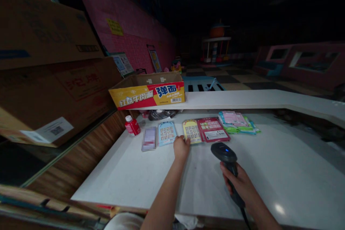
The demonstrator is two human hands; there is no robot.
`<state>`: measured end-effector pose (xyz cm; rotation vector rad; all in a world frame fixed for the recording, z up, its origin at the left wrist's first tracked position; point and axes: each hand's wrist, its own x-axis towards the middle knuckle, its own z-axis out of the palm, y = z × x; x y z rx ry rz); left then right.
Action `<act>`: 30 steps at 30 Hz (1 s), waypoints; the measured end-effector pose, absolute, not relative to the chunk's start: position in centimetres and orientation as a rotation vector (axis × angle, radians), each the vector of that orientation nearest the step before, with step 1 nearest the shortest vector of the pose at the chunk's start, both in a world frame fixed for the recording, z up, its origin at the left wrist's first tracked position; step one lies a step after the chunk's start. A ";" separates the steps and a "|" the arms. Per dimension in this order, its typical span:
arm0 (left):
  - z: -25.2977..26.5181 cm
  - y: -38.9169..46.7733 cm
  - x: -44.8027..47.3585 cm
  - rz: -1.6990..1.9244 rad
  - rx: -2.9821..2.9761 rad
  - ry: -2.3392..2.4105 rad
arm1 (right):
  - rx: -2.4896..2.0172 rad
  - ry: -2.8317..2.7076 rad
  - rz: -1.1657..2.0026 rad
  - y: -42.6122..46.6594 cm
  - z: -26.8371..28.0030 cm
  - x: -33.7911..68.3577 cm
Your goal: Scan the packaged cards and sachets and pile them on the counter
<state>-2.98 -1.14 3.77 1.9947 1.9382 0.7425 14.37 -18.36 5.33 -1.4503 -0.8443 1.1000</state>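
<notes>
My right hand (238,183) is wrapped round the handle of a black barcode scanner (223,152), whose top shows a small blue light. A cable runs down from the scanner's lower end. Over the lower left corner of a yellow card (192,129) printed with a grid of small pictures, my left hand (182,146) is closed, gripping the card's edge. Touching that card on the right is a dark red pack (213,129) with a white barcode label. A light blue card (166,133) with a similar grid lies left of my left hand.
Further left are a blurred phone-like rectangle (149,138) and a small red bottle (132,126). Several coloured packets (237,122) are piled at right. A raised white ledge (229,97) runs behind, bearing a yellow-red carton (148,91). Large cardboard boxes (54,86) stand at far left.
</notes>
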 end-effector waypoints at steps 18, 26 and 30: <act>3.8 2.0 -2.5 1.073 1.151 1.661 | -1.463 -0.844 1.089 -18.5 4.8 15.1; 4.3 1.1 -5.4 1.216 0.802 1.187 | -1.414 -0.813 1.151 -17.9 4.9 15.3; 3.1 0.9 -5.7 1.385 0.951 1.066 | -1.388 -0.786 1.124 -17.6 5.9 14.9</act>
